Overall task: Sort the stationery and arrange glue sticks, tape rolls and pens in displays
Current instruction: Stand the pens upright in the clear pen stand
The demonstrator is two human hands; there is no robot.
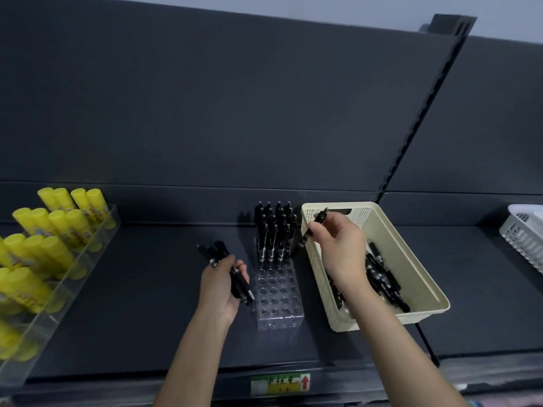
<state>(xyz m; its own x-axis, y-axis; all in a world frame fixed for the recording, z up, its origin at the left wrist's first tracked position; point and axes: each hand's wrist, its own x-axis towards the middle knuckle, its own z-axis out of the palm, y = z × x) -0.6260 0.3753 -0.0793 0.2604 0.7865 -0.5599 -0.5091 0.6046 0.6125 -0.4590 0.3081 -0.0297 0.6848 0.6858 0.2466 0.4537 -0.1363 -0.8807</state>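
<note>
Fingers of my right hand pinch one slim black plastic pen over far-left corner of cream perforated plastic basket; left hand grips black pen bundle. Probably light, stiff, slick: hold mid-barrel.

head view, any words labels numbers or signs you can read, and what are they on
Shelf-edge tag: handwritten characters, too blurred to read; a red up arrow at its right end.
Glue sticks: printed labels, too blurred to read.
Nothing else carries legible text.
</note>
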